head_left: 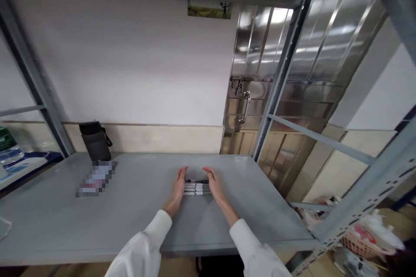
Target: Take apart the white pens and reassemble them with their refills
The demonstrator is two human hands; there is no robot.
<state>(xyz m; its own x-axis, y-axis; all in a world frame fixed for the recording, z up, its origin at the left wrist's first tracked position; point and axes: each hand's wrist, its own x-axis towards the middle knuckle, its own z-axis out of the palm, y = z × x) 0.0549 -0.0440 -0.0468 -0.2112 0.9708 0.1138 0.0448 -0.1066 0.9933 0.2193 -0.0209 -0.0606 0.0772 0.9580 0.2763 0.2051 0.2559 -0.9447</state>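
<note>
Several slim pens [197, 188] with white and dark stretches lie side by side, crosswise, on the grey metal shelf top [136, 225]. My left hand [178, 185] stands on edge at their left ends, palm inward, fingers stretched forward. Facing it, my right hand [213, 183] is at the right ends in the same way, fingers straight. The palms seem to touch the pen ends, but the exact contact is hidden. Neither hand has its fingers wrapped round a pen.
A dark bottle [95, 142] with a strap stands at the back left, behind a blurred-out flat item [95, 178]. Metal uprights [280, 71] frame the shelf, with another level overhead. Right of it, a basket [364, 246] of bags sits low. A metal door [256, 65] is behind.
</note>
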